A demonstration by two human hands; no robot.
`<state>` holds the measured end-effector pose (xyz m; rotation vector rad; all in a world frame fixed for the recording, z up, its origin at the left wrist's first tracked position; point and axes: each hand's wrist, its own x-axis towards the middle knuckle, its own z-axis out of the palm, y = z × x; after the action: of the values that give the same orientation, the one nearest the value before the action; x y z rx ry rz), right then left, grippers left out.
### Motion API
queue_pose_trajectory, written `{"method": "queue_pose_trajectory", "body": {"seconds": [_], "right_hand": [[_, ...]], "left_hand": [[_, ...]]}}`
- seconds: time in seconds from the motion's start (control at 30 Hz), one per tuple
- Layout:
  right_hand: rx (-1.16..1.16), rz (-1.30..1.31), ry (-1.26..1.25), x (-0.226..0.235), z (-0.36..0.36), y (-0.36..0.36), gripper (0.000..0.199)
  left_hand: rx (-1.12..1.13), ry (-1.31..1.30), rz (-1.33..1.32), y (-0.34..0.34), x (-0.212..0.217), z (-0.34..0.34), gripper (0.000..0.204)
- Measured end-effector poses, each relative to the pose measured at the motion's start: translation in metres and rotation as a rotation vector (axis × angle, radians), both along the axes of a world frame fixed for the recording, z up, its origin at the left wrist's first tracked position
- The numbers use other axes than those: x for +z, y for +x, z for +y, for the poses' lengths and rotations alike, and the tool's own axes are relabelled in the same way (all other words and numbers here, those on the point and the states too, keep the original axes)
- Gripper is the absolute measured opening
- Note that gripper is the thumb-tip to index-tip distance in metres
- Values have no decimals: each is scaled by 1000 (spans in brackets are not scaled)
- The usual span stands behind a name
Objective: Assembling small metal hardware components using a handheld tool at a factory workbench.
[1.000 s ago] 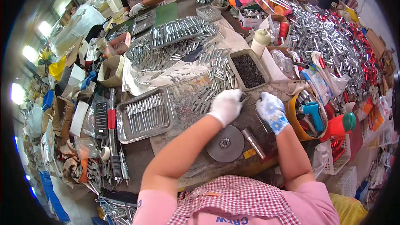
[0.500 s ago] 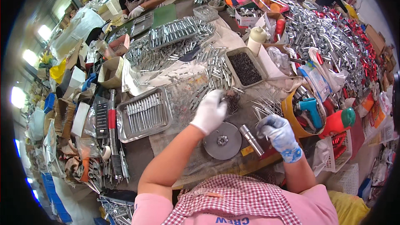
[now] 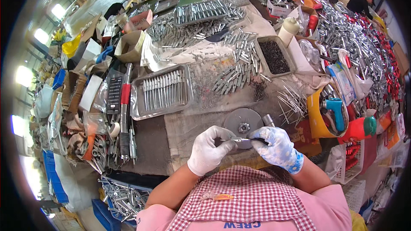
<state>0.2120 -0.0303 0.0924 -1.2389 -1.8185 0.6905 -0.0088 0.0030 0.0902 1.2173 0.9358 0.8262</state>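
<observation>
In front of my chest, both white-gloved hands come together at a short, slim silver metal piece (image 3: 238, 139). My left hand (image 3: 209, 150) pinches its left end between thumb and fingers. At its right end, the fingertips of my right hand (image 3: 278, 149), in a blue-patterned glove, are closed; whether they also hold a smaller part is hidden. Just beyond my hands lies a round grey disc (image 3: 233, 119) with a small metal cluster (image 3: 244, 128) at its middle. A thick silver cylinder (image 3: 268, 120) stands partly behind my right hand.
Left, a metal tray (image 3: 138, 102) holds a row of thin-shafted pieces. Ahead lie loose silver pieces (image 3: 234, 77) and a bin (image 3: 292, 69) of small dark screws. Thin rods (image 3: 293, 105) and a yellow container (image 3: 314, 115) with a teal-handled tool (image 3: 334, 112) are right. Co-workers sit across.
My left hand has come back from the loose pieces with a metal piece. My right hand has moved inward from beside the cylinder to meet it. The whole view has shifted.
</observation>
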Motion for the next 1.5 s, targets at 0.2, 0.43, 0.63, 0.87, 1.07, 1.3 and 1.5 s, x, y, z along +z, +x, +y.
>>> {"method": "queue_pose_trajectory", "body": {"seconds": [0.2, 0.43, 0.63, 0.87, 1.07, 1.3, 1.5], "right_hand": [[87, -222, -34, 10, -2, 1, 11], [88, -353, -91, -4, 0, 2, 8], [110, -298, -249, -15, 31, 16, 16], [-215, -638, -135, -37, 112, 71, 23], [-415, -788, -285, -30, 142, 67, 22], [-335, -803, -401, -42, 130, 65, 23], [-9, -808, -14, -64, 117, 61, 13]], "left_hand": [[-36, 172, 243, -4, 3, -8, 15], [-133, 883, 498, 6, -15, -2, 22], [-41, 784, 462, 4, -41, 3, 18], [40, 688, 462, -1, -53, 8, 15], [30, 667, 457, -4, -57, 7, 15], [1, 658, 447, -1, -58, 3, 14], [-2, 713, 449, 4, -55, 0, 13]]}}
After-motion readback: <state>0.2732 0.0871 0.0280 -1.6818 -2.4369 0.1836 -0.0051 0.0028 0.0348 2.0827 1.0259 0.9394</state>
